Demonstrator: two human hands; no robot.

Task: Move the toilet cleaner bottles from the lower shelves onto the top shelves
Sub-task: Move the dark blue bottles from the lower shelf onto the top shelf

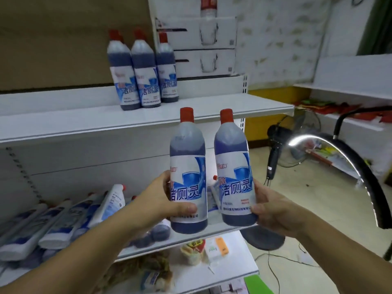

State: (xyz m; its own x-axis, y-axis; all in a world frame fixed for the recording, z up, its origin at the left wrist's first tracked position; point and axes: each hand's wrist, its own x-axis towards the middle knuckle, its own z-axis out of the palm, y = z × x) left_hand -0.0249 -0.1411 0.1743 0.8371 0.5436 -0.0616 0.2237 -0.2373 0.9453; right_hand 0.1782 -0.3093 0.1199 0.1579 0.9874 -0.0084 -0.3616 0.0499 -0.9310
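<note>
Now left grip (161,200) wraps left bottle (188,166); right grip (273,209) wraps right bottle (233,166)

Both held bottles (188,172) (234,170) look like translucent plastic with glossy paper labels and smooth red caps. At twelve o'clock, the top shelf (212,111) is smooth, matt white-painted metal.

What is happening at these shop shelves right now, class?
A person is restocking. The left hand grips one toilet cleaner bottle and the right hand grips another, both upright and held in front of the top shelf. Three matching bottles already stand on that shelf. On the lower shelf, more bottles lie tipped over in a row, still to be moved.
</note>
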